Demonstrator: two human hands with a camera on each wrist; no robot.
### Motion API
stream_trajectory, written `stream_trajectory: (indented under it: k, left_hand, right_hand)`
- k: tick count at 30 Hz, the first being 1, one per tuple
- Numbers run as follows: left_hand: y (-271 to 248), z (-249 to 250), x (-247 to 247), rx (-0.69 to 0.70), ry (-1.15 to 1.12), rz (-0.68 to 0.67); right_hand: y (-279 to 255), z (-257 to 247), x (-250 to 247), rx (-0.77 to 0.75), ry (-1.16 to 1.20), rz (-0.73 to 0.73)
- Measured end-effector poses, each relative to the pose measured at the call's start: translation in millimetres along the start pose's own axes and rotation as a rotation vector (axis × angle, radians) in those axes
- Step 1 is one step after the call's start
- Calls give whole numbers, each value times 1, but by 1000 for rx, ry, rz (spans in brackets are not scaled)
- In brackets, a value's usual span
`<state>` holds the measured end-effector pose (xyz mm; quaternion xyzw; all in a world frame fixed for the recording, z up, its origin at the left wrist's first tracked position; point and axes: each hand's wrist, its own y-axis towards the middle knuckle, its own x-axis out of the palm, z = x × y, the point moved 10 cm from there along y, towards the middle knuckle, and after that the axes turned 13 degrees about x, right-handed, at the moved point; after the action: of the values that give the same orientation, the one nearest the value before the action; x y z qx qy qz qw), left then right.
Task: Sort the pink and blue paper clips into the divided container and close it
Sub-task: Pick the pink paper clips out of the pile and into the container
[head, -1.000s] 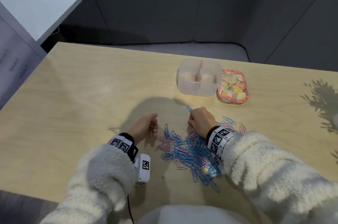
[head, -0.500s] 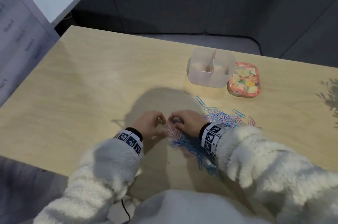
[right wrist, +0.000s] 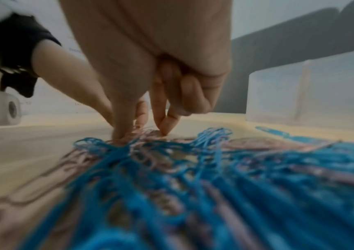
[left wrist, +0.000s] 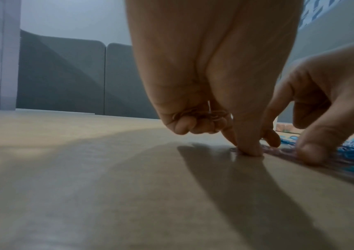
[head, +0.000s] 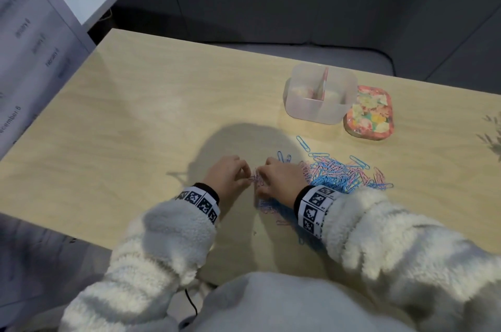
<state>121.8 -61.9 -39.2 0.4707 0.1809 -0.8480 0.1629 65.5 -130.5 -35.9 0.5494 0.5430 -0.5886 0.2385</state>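
Dim, cool light overall. Head view: table lit pale at left; soft shadow of person around both hands; leafy shadow at right edge. Wide-angle bending at frame edges. Right wrist view: paper clips in foreground heavily blurred. Left wrist view: long finger shadow on table, background soft.

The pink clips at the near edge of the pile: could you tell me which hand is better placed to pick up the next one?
Probably the left hand: it already holds pink clips in its curled fingers, and its fingertip touches the pile's edge.
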Motion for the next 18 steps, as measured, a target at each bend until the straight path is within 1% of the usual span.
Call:
stream_trajectory:
  k: [3,6,9,11,13,15,18]
  left_hand:
    - [1,1,2,-6,1,-24]
    - [5,3,8,-13,6,-80]
    - [13,9,14,22,36,-172]
    - [19,12,18,46,67,-210]
    - [24,15,20,78,104,-216]
    - [28,19,20,107,141,-221]
    - [32,24,21,132,167,-224]
  right_hand:
    - [0,1,-1,54,63,49]
    - [2,8,0,108,139,39]
    - [6,22,4,163,200,-17]
    - [10,36,-1,216,297,-53]
    - [17,51,-22,239,451,-41]
    - [29,67,-58,230,591,6]
    - [52,101,-123,260,660,182]
